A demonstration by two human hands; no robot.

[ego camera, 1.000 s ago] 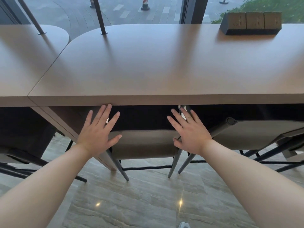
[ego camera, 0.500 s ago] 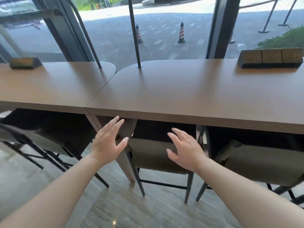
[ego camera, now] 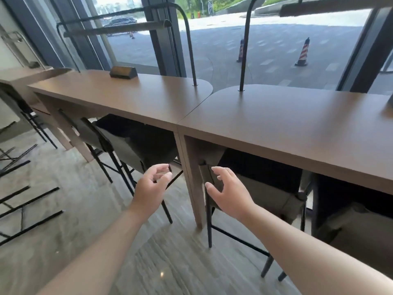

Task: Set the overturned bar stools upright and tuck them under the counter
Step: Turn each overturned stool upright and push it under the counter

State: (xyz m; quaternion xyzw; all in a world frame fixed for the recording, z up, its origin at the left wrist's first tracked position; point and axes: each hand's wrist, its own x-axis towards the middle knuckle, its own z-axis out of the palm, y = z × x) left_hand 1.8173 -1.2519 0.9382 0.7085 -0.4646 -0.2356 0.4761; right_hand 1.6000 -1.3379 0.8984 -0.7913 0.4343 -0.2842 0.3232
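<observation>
A long brown counter (ego camera: 276, 133) runs along the window, joined to a second counter (ego camera: 119, 99) on the left. An upright grey bar stool (ego camera: 272, 194) is tucked under the right counter, with another stool (ego camera: 359, 237) beside it at the far right. A further stool (ego camera: 127, 143) stands tucked under the left counter. Black legs of an overturned stool (ego camera: 25, 205) lie on the floor at the left edge. My left hand (ego camera: 152, 187) hovers in the air with loosely curled fingers, holding nothing. My right hand (ego camera: 228, 192) is held out near the tucked stool's seat, fingers relaxed, apart from it.
A counter leg (ego camera: 194, 188) stands between my hands. Thin black lamp posts (ego camera: 244, 45) rise from the counters. A dark socket box (ego camera: 123, 71) sits on the left counter. Another stool (ego camera: 19, 107) stands at the far left. Large windows lie behind; the floor is grey stone.
My view has swung left, bringing the left counter and overturned stool legs into sight. Both hands have drawn back from the tucked stool and their fingers have curled loosely.
</observation>
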